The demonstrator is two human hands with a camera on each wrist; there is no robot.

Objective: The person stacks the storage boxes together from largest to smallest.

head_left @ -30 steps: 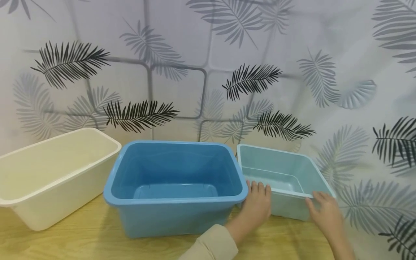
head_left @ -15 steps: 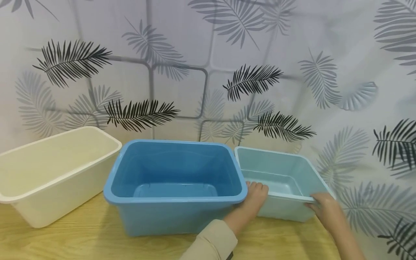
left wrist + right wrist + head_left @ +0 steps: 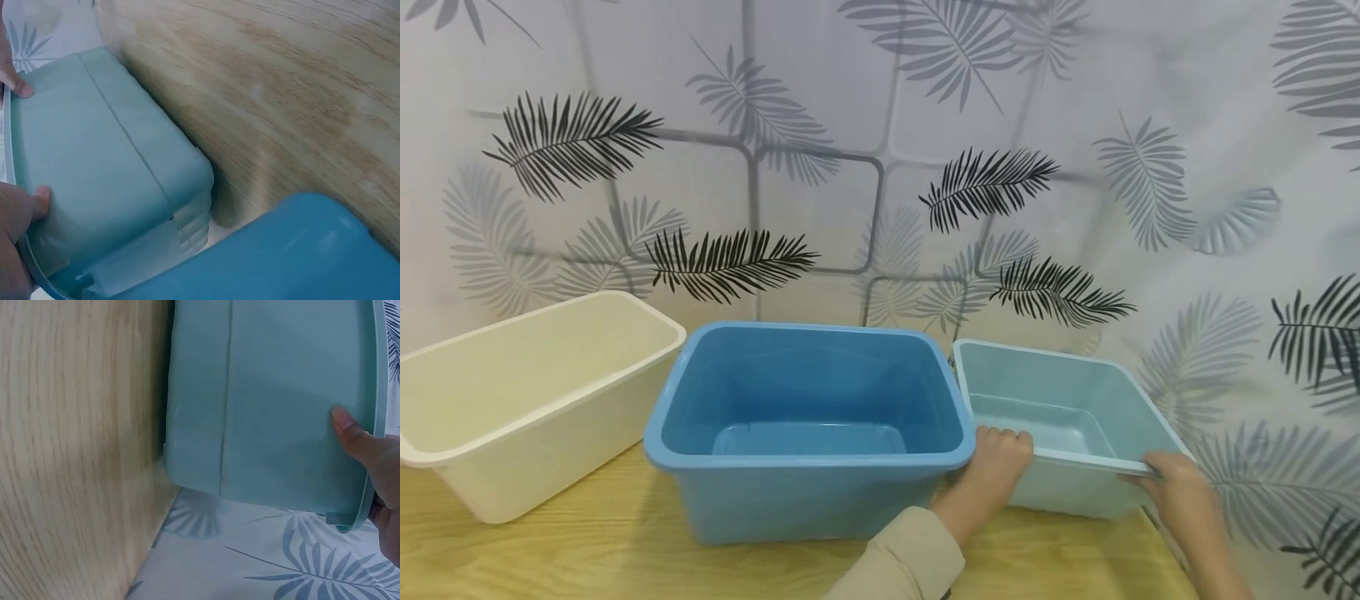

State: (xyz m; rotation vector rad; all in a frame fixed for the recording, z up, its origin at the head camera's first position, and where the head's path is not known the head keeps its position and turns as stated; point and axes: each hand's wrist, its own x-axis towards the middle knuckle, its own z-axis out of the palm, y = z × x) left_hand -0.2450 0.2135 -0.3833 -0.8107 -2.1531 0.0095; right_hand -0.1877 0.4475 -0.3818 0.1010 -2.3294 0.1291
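A pale teal plastic bin (image 3: 1067,481) stands at the right end of the table, its inside facing up with nothing seen in it. My left hand (image 3: 995,468) grips its front rim near the left corner, close beside the blue bin. In the left wrist view, the left thumb (image 3: 41,203) lies on the bin's outer wall below the rim. My right hand (image 3: 1183,496) grips the same rim near the right corner. The right wrist view shows the right thumb (image 3: 350,434) on the outer wall, with the other fingers beyond the rim, partly hidden.
A larger blue bin (image 3: 812,500) stands left of the teal one, close to my left forearm. Farther left, a cream bin (image 3: 550,450) sits at an angle. The wooden table (image 3: 587,550) ends near my right hand. A leaf-patterned curtain (image 3: 850,208) hangs behind.
The teal bin has shifted slightly right, and both hands with it. My right hand has gone from fingers over the rim to a grip with the thumb below it.
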